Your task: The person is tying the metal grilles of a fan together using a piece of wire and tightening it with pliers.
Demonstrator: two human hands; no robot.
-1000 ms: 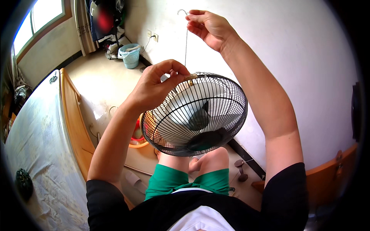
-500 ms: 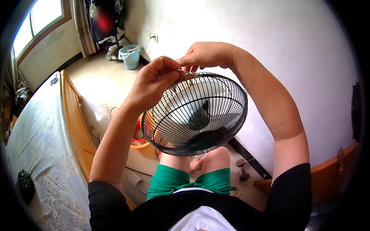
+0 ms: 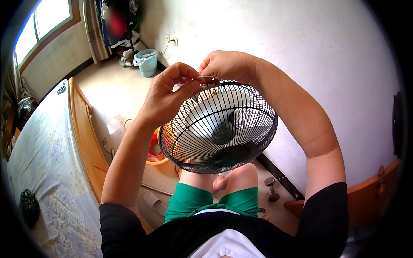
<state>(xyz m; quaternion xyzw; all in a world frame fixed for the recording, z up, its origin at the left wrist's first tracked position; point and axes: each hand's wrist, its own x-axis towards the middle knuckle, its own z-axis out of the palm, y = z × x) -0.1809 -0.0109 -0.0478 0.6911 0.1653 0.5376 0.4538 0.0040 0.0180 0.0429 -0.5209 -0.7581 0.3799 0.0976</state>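
A desk-type fan with a round black wire guard [image 3: 189,131] stands in front of me above my knees, its blades showing through the wires. At the guard's far rim my left hand [image 3: 174,88] is closed, thumb and forefinger pinching a thin pale strip [image 3: 208,77]. The strip bows in a small arc from those fingertips toward my other hand. My right hand [image 3: 228,66] bends over the same rim with its fingers curled; its fingertips are mostly hidden behind the hand, so what they grip does not show.
A bed with a pale sheet [image 3: 51,146] and wooden frame [image 3: 81,129] fills the left. Beyond the fan stands a light blue bin [image 3: 147,66]. An orange basin [image 3: 161,161] with a red one lies under the fan. A dumbbell [image 3: 272,189] rests by the right wall [image 3: 327,60].
My right hand has turned and lowered a little, its fingers curling in at the rim. The pale strip now stands out in an arc. My left hand keeps its pinch.
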